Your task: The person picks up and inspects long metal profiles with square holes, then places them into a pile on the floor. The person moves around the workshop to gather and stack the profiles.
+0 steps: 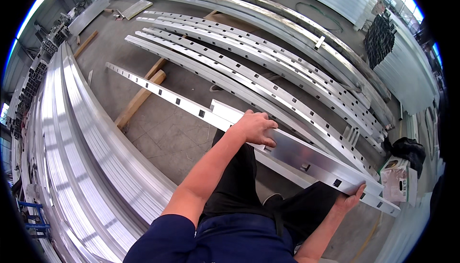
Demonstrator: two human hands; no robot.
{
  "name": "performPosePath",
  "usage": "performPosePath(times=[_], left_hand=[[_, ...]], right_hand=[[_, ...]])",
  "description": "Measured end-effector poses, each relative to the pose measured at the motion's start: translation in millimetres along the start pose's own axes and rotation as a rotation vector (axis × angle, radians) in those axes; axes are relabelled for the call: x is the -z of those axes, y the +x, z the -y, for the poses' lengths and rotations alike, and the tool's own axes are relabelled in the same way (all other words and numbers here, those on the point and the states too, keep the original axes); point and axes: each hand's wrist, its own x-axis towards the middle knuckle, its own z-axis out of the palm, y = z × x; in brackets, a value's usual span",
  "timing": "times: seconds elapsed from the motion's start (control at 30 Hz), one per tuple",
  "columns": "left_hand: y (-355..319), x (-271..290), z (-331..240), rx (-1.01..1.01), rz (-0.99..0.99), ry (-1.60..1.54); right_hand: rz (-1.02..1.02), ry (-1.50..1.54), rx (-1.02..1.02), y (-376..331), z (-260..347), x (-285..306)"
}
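A long silvery metal bar with square holes (178, 101) stretches from the far left, across the front of my legs, to the lower right. Along its near part lies a shorter, plain metal profile (330, 162), its upper edge standing above the bar. My left hand (254, 128) is closed over the top edges near the profile's far end, fingers bent down the side. Close to the right end, my right hand (349, 200) grips the holed bar from below, with fingertips up on its face. The profile's inner side is hidden.
Several more holed bars (256, 76) lie in rows beyond, on wooden beams (140, 99). A large stack of long profiles (91, 129) fills the left. At right are a white carton (396, 181), a black bag (407, 153) and wrapped bundles (407, 66).
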Motion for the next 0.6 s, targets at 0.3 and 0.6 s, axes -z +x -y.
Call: performPosePath(times=[0.3,0.6], left_hand=[[0,9,-9,0.112,0.093,-0.031],[15,-9,-6,-0.028,-0.035,0.071]], right_hand=[[0.048,-0.010,-0.006,-1,-3,4],[0.002,-0.380,0.086,-6,1,0]])
